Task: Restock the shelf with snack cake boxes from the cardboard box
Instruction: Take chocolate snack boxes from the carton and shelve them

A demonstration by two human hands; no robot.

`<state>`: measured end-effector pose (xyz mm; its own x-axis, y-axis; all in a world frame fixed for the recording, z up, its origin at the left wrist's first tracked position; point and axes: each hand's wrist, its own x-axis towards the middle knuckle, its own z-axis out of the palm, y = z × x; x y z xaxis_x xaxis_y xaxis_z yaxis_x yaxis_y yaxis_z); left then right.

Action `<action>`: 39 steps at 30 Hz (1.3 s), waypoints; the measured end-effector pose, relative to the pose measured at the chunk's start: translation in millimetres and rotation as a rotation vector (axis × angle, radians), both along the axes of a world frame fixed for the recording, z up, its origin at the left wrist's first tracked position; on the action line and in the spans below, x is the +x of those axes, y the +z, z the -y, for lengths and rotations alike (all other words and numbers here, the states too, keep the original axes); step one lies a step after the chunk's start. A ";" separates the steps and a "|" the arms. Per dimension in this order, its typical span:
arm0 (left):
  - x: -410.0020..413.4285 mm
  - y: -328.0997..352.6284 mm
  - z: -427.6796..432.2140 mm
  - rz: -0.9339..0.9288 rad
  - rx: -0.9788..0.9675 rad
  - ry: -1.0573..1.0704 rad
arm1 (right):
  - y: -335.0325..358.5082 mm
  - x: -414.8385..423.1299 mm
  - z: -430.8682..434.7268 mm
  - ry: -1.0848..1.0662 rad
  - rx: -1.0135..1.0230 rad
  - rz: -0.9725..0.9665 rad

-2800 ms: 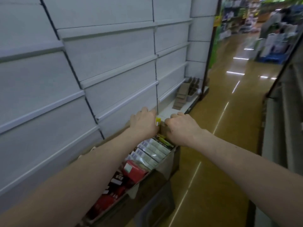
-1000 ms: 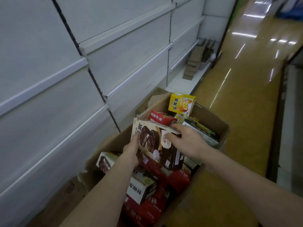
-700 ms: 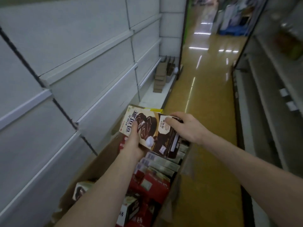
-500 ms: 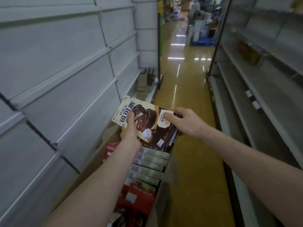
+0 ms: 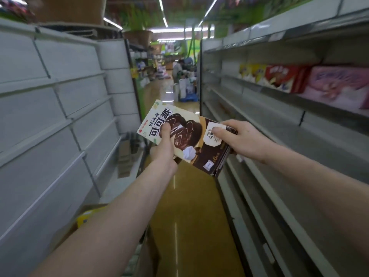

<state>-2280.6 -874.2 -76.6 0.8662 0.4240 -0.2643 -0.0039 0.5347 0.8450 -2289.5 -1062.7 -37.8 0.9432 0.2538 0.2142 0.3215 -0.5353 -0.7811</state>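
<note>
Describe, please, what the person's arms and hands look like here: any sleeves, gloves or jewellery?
Both forearms are bare right up to the frame's edge, with no sleeve in sight. The left hand and right hand wear no gloves, and no ring, watch or bracelet shows on fingers or wrists. Fingernails look short and unpainted.

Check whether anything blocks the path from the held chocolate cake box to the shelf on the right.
Nothing visible does. Both hands hold the chocolate cake box over the aisle, and the right shelf beside it lies bare; boxes sit only on the tier above.
</note>
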 end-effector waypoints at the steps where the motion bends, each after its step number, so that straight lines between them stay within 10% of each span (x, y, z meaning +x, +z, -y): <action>1: 5.7 10.2 18.7 0.028 0.005 -0.038 | 10.7 0.6 19.3 -0.036 -0.010 0.034; 21: 50.0 90.2 323.2 0.171 0.001 -0.845 | 99.0 -57.2 301.0 -0.686 0.000 0.189; 39: 66.1 106.0 425.9 0.132 -0.180 -1.398 | 105.5 -112.4 337.9 -1.135 0.069 0.189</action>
